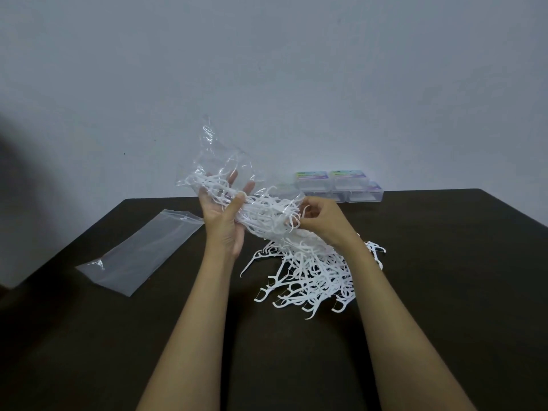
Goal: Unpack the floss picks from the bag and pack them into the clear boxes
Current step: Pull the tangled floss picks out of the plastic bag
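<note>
Gripping clear bag (221, 161) with left hand (224, 215), tilted toward floss pick pile (314, 277) for emptying; pinching picks at mouth with right hand (321, 218).

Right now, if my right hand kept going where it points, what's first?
The floss picks spilling from the bag, already at the fingertips of your right hand; beyond them, likely your left hand.

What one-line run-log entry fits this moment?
phase: unpacking | left hand: holds bag | right hand: pinches floss picks at bag's mouth | pile: on table | clear boxes: far edge, untouched
</note>
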A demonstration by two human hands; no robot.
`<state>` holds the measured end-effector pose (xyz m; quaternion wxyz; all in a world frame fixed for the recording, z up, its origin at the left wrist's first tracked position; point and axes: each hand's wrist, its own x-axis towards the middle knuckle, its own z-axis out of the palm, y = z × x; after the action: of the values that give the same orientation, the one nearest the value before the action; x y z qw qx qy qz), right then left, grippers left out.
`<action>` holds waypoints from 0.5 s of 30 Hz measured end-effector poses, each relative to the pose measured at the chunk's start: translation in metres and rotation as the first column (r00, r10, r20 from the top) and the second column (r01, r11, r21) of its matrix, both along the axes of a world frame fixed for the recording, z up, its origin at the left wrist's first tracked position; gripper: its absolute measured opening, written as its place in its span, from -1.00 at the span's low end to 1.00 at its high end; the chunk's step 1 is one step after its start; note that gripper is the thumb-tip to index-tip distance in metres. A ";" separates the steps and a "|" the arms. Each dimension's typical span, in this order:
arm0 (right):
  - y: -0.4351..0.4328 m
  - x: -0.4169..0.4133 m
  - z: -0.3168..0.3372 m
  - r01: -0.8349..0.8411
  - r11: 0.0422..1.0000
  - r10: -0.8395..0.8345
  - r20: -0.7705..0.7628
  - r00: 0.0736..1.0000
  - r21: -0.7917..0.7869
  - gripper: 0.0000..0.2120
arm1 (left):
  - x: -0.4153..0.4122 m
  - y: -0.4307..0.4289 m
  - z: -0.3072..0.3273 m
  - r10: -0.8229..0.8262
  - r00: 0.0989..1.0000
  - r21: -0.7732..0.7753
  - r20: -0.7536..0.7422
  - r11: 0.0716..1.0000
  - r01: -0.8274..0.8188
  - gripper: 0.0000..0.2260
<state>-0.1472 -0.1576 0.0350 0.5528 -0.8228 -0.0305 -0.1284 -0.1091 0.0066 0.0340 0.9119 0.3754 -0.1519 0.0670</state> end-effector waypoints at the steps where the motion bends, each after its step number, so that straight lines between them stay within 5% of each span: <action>1: 0.002 0.000 0.000 -0.006 1.000 0.006 -0.004 1.000 -0.011 -0.82 | 0.000 0.000 0.000 -0.007 1.000 -0.003 0.001 1.000 0.007 -0.39; 11: 0.001 0.000 -0.002 -0.029 0.998 0.029 -0.009 1.000 -0.053 -0.93 | 0.002 0.002 0.000 0.008 1.000 -0.048 -0.005 0.999 -0.008 -0.41; 15: -0.006 0.001 -0.003 0.044 0.990 -0.048 -0.024 0.999 -0.137 -0.81 | 0.002 0.006 -0.001 0.008 1.000 -0.037 0.005 0.999 -0.008 -0.50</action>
<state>-0.1458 -0.1638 0.0320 0.4927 -0.8608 -0.0126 -0.1274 -0.1067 0.0122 0.0334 0.9179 0.3590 -0.1516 0.0745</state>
